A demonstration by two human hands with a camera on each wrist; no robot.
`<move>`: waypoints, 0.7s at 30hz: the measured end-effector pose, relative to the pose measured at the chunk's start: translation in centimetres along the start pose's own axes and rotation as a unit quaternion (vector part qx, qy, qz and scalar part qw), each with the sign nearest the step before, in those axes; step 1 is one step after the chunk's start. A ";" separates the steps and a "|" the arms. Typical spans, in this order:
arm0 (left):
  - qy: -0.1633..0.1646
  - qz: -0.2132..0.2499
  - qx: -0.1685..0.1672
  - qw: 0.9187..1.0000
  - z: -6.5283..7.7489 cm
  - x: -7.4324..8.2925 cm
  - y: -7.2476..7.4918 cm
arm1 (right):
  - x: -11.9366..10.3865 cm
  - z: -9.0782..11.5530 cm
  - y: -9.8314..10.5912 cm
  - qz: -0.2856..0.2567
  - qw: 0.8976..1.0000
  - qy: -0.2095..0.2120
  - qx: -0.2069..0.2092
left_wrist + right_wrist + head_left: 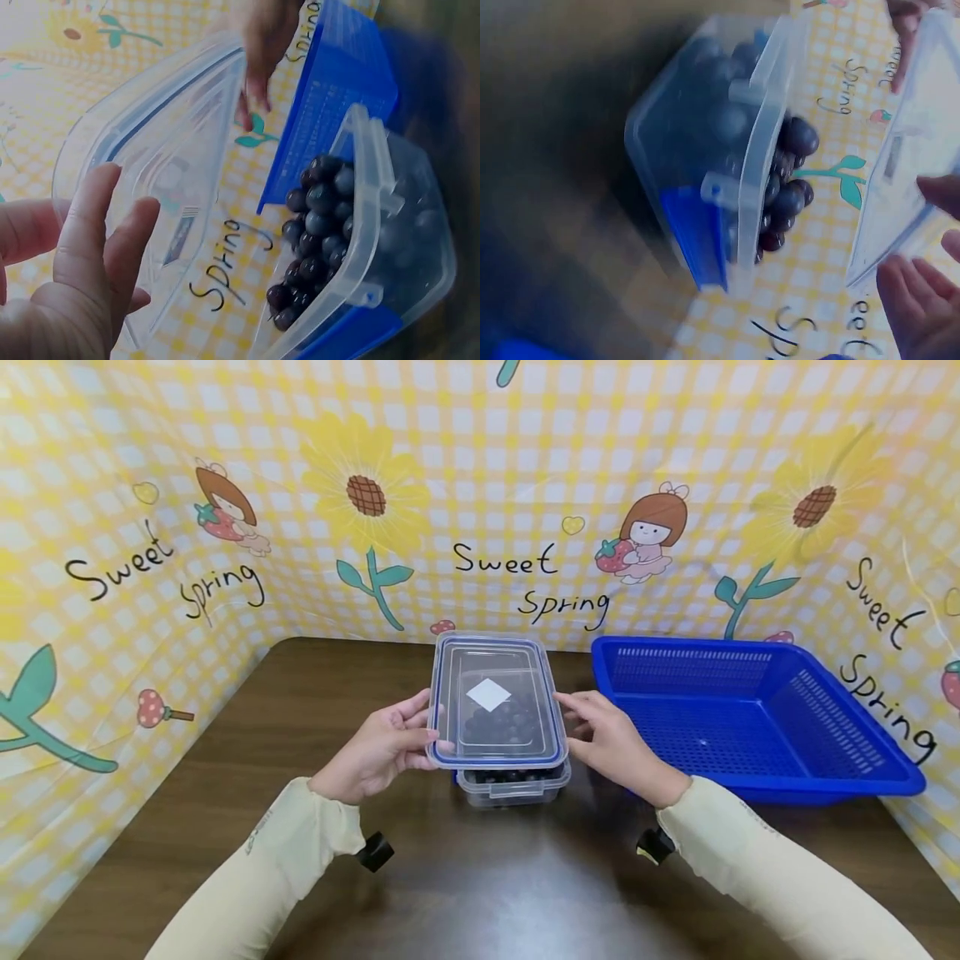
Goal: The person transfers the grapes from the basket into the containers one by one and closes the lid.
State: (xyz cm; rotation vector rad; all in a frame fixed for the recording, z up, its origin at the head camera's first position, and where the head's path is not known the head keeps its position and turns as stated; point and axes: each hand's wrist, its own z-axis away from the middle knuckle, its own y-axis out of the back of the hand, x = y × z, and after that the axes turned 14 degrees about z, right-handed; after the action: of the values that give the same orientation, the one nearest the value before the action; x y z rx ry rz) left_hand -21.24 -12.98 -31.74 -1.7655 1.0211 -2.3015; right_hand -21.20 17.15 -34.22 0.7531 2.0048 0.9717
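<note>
A clear rectangular lid (467, 670) with a blue seal and a white diamond sticker is raised over a clear plastic container (517, 791). Dark grapes (321, 206) fill the container and heap above its rim, as both wrist views show. My left hand (377, 749) holds the lid by its left edge, thumb on top and fingers beneath. On the opposite edge my right hand (617, 745) grips the lid between thumb and fingers. A gap shows between lid and grapes in the wrist views. Blue side latches (696, 238) hang down from the container.
To the right stands a blue perforated basket (693, 727), close to my right hand. The brown table (247, 760) ends at a yellow checked cloth backdrop (480, 510) at the back and sides. Black wrist devices (375, 852) hang under both sleeves.
</note>
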 end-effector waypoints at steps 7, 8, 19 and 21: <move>0.002 0.006 -0.015 1.000 0.7 -0.1 -0.3 | 0.0 -0.5 -0.5 0.152 0.979 0.093 0.101; 0.001 0.004 -0.016 1.000 0.8 0.0 -0.4 | 0.0 -0.6 -0.5 0.156 0.976 0.100 0.115; -0.030 -0.110 -0.065 0.991 1.3 0.5 0.3 | 0.6 -1.0 -0.6 0.157 0.934 0.189 0.259; -0.049 -0.140 -0.065 0.987 0.9 0.2 0.8 | 0.7 -1.1 -0.6 0.150 0.931 0.197 0.267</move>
State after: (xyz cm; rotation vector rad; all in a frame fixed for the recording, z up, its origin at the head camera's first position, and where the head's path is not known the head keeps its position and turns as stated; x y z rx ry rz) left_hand -20.82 -14.15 -31.88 -2.1785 0.9836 -2.3168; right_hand -22.56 16.91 -34.52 1.2680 2.6098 0.7870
